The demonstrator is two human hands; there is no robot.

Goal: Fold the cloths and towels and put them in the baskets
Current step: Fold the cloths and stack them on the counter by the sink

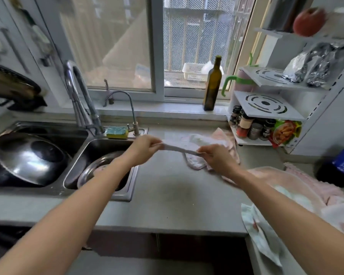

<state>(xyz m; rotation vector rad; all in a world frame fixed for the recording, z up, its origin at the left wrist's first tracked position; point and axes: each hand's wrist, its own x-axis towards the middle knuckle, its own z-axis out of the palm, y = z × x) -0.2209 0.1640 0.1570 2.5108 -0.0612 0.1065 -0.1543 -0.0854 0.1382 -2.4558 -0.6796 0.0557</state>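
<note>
Folding looks barely begun: one small white cloth stretched in the air over the counter, more pink and white cloth heaped behind it, a pink towel and a patterned cloth loose at the right edge, no basket for them in sight indoors. Left hand pinching the cloth's left end with curled fingers, right hand pinching the other end likewise, the strip taut between, its tail drooping toward the counter.

No text, label or number is legible anywhere.
</note>
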